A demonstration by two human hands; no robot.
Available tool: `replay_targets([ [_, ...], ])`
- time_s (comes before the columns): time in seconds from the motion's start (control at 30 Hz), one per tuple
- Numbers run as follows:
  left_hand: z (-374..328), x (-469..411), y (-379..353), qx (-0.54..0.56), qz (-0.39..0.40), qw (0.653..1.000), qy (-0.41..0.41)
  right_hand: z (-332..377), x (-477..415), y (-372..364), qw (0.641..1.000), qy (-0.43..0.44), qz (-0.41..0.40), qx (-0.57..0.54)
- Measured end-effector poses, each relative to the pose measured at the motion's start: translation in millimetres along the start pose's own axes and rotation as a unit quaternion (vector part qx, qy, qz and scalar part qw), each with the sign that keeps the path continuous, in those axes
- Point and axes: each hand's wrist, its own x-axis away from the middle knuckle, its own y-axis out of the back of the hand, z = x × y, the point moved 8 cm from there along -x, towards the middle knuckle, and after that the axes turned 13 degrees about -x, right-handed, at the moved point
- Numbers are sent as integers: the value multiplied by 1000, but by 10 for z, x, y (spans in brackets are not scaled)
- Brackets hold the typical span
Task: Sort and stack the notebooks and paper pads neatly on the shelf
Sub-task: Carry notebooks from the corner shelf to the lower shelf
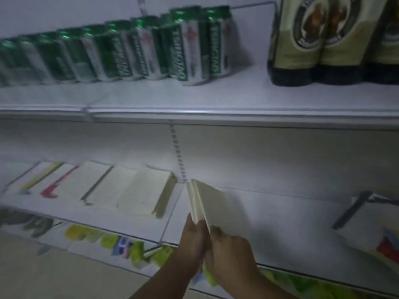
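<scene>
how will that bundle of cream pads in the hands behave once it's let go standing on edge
The cream pads are several thin pieces, gaps showing between them, so they would probably splay or slide apart. On edge with nothing beside them, they seem apt to tip. The left hand and right hand grip only the near end, suggesting they're fairly stiff.

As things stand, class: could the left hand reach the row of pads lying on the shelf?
Probably yes: the left hand, though gripping the cream pads, sits beside the row of pads with nothing between.

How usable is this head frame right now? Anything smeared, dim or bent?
Head view: dim overall; motion blur smears the green cans and the pads lying flat; the shelf edge bows from the wide-angle lens; sharpest are the left hand and right hand gripping the cream pads.
</scene>
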Motion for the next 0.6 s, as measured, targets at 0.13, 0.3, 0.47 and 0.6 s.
replay_targets([
  [0.13,97,460,734,50,-90,995,10,787,188,-17,993,94,-11,-70],
  [0.3,367,960,1565,113,-142,982,46,1346,279,-153,956,169,69,-229],
  [0.47,588,1115,2260,165,-114,976,83,1251,154,-894,752,-248,211,-573],
  [0.6,744,1083,2762,161,-72,982,66,1663,217,-1427,640,-345,268,-632],
])
